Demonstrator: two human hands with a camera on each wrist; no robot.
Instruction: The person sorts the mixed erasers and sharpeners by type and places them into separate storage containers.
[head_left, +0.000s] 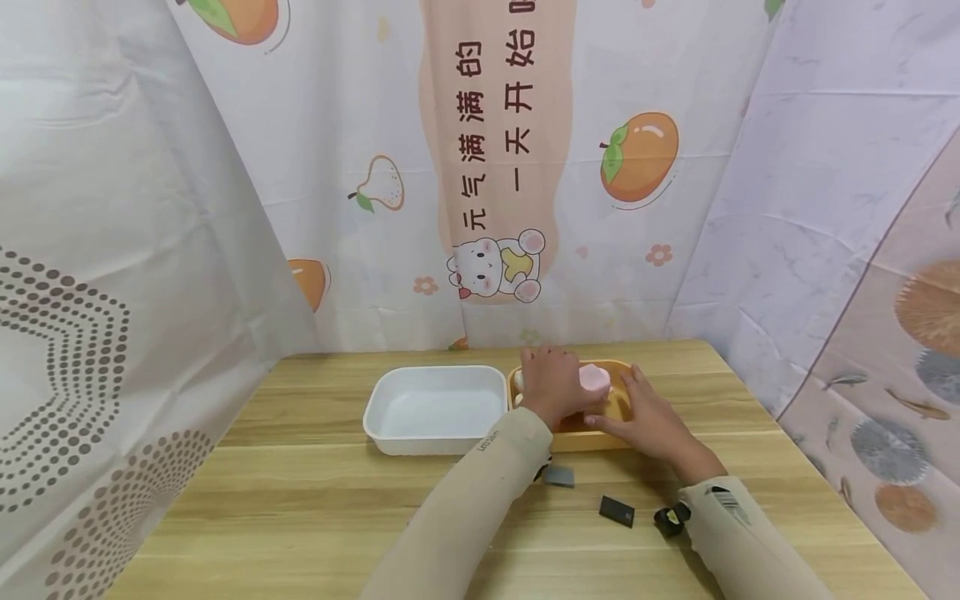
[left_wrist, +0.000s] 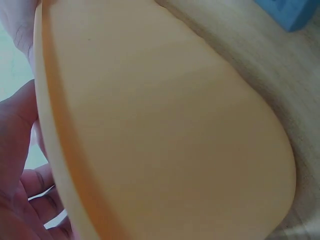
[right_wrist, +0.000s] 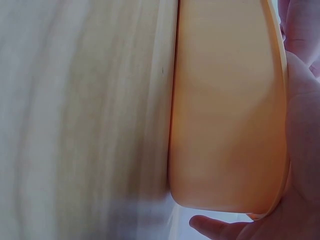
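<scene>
While at orange tray [head_left: 592,441] — both hands [head_left: 552,388] [head_left: 654,422]

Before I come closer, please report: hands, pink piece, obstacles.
Left hand over orange tray, by pink piece; grip unclear. Right hand at orange tray's right end, thumb and fingers parted. Pink piece between hands. No blockage seen.

Printed curtains [head_left: 337,100] are enclosing a wood-grain desk [head_left: 300,500] on three sides, making a small draped booth. The back one is showing cartoon fruit [head_left: 640,158], a white cartoon animal [head_left: 487,267] and Chinese lettering [head_left: 517,96]. The fabric is hiding whether a home or workplace is surrounding it.
</scene>
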